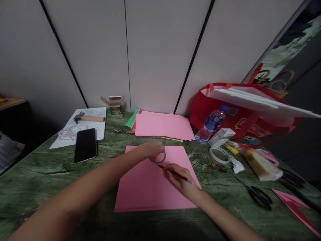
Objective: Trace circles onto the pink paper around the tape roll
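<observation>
Pink paper lies flat in front of me, apparently several sheets thick. Over its upper part, my left hand is closed, its fingers on a thin pale ring that rests on the paper; the hand hides part of the ring. My right hand grips a dark pencil, with the tip at the ring's lower edge.
Behind lies a stack of coloured paper. On the left are a phone, a hammer and a small box. To the right stand a water bottle and a red bag, with scissors nearer.
</observation>
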A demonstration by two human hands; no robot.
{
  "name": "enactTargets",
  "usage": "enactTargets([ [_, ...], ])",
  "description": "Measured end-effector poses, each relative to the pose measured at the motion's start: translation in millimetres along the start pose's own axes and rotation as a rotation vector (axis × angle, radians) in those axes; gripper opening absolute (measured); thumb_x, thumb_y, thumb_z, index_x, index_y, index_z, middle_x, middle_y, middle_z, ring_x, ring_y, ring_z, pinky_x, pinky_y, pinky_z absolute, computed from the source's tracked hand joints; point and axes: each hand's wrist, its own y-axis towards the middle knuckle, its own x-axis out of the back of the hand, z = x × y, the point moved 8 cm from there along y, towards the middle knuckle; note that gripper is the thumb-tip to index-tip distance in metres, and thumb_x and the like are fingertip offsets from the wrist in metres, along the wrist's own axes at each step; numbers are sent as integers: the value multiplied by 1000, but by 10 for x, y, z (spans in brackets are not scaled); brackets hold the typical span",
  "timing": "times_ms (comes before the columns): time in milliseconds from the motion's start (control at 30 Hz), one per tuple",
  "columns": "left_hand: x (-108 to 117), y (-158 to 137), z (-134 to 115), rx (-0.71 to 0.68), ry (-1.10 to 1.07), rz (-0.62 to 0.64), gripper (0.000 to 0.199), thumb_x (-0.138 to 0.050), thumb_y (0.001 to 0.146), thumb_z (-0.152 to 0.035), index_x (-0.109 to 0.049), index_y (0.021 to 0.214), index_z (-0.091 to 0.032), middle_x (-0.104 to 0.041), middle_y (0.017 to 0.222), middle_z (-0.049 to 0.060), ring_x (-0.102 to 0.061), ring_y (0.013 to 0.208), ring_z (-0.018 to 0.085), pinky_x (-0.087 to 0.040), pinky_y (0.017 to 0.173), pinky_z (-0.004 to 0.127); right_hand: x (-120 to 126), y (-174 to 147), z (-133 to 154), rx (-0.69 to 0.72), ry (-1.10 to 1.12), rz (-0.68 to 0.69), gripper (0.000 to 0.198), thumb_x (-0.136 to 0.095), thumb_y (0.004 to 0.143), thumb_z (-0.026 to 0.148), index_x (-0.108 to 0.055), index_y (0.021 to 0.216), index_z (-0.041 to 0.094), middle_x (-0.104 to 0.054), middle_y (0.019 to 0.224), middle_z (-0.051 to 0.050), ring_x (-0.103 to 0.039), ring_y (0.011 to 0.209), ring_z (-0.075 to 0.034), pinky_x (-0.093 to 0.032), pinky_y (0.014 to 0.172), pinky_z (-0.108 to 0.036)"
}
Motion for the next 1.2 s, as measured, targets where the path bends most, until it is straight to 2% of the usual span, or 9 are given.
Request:
enactTargets([
  [200,80,-61,-34,23,-17,-6,15,-64,61,-3,-67,71,-13,-64,64,3,-52,57,14,-33,51,23,72,63,-394,-252,261,-93,24,-49,86,38,-59,82,17,-66,73,-5,-62,64,-15,-49,56,-25],
  [433,97,-73,-20,56,-41,-5,15,-66,60,-2,-67,72,-11,-64,67,6,-54,57,15,-33,50,24,164,92,-693,-395,448,-175,35,-58,78,53,-54,75,19,-68,64,-4,-65,59,-19,-54,59,-32],
  [800,63,-94,8,79,-117,8,21,-62,64,0,-67,81,-12,-65,78,6,-54,62,14,-37,57,22,297,256,-1042,-460,536,-291,47,-63,69,63,-55,77,17,-69,61,-6,-67,57,-21,-57,61,-36],
  [1033,-38,-117,77,116,-180,-4,32,-60,68,-1,-61,100,-9,-64,84,9,-56,64,15,-36,54,21,253,430,-1090,-472,617,-313,48,-66,63,63,-53,75,18,-68,60,-4,-67,56,-20,-56,60,-34],
  [1133,-79,-166,72,81,-218,-22,28,-59,66,3,-61,89,-13,-64,83,5,-56,67,14,-38,58,19,365,376,-1068,-430,596,-361,44,-64,69,59,-56,84,18,-69,65,-4,-67,61,-19,-55,63,-34],
  [1200,-85,-226,86,83,-249,-66,22,-60,65,2,-60,78,-15,-63,83,1,-55,69,12,-39,61,17,533,256,-1042,-390,485,-431,40,-61,74,55,-59,89,18,-70,70,-4,-67,68,-20,-54,70,-36],
])
